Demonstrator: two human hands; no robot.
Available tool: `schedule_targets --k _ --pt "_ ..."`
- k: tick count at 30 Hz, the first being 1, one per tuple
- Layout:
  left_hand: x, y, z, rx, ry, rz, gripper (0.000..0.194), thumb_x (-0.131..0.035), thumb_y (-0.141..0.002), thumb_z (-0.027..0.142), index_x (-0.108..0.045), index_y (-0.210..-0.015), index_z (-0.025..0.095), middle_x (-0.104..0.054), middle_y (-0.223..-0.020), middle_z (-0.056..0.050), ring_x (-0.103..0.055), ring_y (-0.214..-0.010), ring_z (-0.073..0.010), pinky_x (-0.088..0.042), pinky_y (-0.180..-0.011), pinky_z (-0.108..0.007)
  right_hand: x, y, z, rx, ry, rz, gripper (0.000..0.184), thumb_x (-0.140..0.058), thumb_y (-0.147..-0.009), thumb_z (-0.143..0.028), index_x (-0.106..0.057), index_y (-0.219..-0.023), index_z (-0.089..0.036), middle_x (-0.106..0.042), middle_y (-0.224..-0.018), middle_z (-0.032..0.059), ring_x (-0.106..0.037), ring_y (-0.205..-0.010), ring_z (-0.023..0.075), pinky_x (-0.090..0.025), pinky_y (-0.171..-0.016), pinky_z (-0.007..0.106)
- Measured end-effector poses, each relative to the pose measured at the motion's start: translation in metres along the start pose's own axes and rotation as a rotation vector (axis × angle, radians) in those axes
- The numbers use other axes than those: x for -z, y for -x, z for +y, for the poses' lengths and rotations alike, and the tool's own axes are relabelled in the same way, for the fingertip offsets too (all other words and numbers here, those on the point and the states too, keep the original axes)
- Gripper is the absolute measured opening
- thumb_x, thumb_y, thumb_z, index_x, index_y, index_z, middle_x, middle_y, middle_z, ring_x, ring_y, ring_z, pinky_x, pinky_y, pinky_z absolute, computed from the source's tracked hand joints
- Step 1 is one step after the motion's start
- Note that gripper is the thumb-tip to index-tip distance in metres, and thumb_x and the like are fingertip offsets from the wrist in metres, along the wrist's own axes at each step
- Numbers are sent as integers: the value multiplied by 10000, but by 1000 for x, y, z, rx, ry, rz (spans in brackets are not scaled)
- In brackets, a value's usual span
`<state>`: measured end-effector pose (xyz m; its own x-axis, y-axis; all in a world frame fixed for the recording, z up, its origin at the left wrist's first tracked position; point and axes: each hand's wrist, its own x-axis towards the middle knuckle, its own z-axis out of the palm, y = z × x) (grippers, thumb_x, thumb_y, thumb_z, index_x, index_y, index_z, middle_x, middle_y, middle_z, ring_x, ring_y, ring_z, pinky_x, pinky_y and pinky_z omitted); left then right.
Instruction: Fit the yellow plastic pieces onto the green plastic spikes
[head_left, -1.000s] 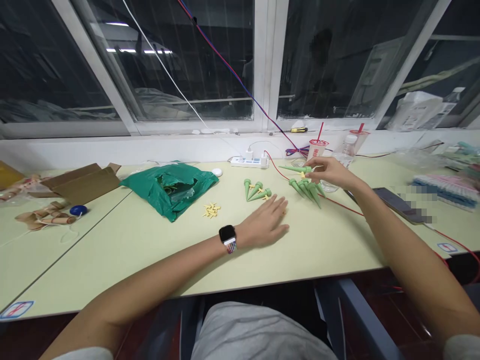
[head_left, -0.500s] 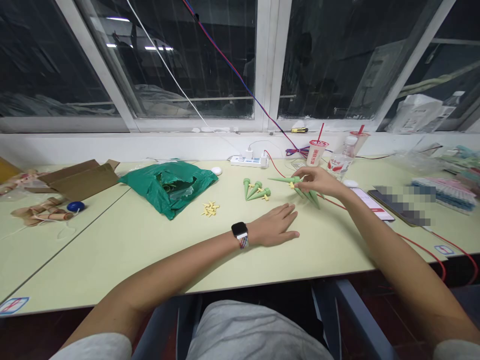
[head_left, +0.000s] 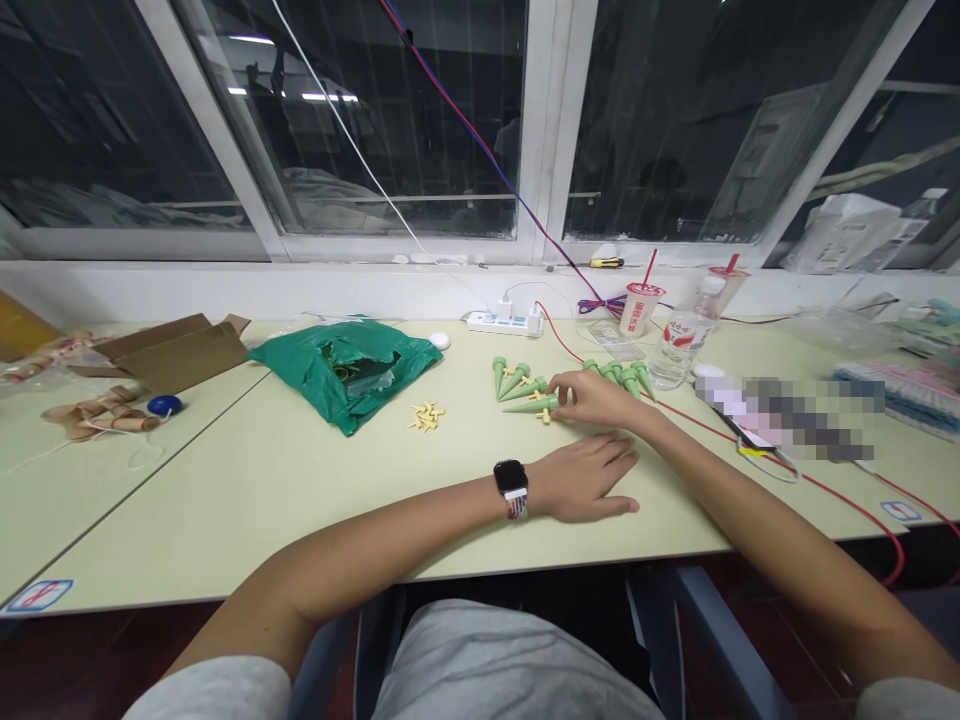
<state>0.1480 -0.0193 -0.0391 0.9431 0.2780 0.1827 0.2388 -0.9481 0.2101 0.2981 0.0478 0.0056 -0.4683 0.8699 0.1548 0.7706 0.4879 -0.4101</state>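
My right hand (head_left: 596, 400) pinches a green cone-shaped spike (head_left: 532, 405) with a yellow fitting and holds it low over the table, beside a small group of similar green cones (head_left: 514, 380). More green cones (head_left: 622, 373) lie just behind that hand. My left hand (head_left: 589, 478), with a black watch on the wrist, lies flat on the pale green table (head_left: 300, 500) with fingers stretched out and nothing in it. A little heap of small yellow fittings (head_left: 424, 415) lies to the left of the cones.
A crumpled green plastic bag (head_left: 345, 365) and an open cardboard box (head_left: 169, 350) lie to the left. A power strip (head_left: 504, 322), a red-printed cup with a straw (head_left: 639, 308), a water bottle (head_left: 679, 345) and a red cable (head_left: 825, 485) are at the back and right.
My right hand has carried a green cone from the right-hand group leftward and down to the left group. My left hand has slid slightly toward me and stays flat.
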Motion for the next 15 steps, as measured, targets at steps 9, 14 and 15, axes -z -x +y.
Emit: schedule_targets --k 9,14,15 --pt "-1 0 0 1 7 9 776 -378 -1082 590 -421 -1585 2 -420 -1656 -270 -358 -1580 -349 -267 -1307 -454 -8 4 10 -12 -116 27 216 -718 -836 -230 -719 -1051 -207 -765 -910 9 -646 -716 152 -437 -647 260" --pt "-2 0 0 0 31 35 737 -412 -1073 574 -454 -1563 26 -458 -1632 -266 -396 -1556 -355 -302 -1289 -474 -15 0 12 -6 -144 56 219 -736 -842 -265 -732 -1056 -218 -765 -901 3 -655 -737 157 -453 -661 263" --pt "-1 -1 0 -2 28 33 736 -413 -1073 571 -456 -1558 20 -462 -1627 -269 -402 -1551 -356 -306 -1286 -472 -16 -1 12 -8 -143 57 225 -737 -845 -274 -733 -1063 -220 -766 -903 2 -655 -737 156 -453 -662 263"
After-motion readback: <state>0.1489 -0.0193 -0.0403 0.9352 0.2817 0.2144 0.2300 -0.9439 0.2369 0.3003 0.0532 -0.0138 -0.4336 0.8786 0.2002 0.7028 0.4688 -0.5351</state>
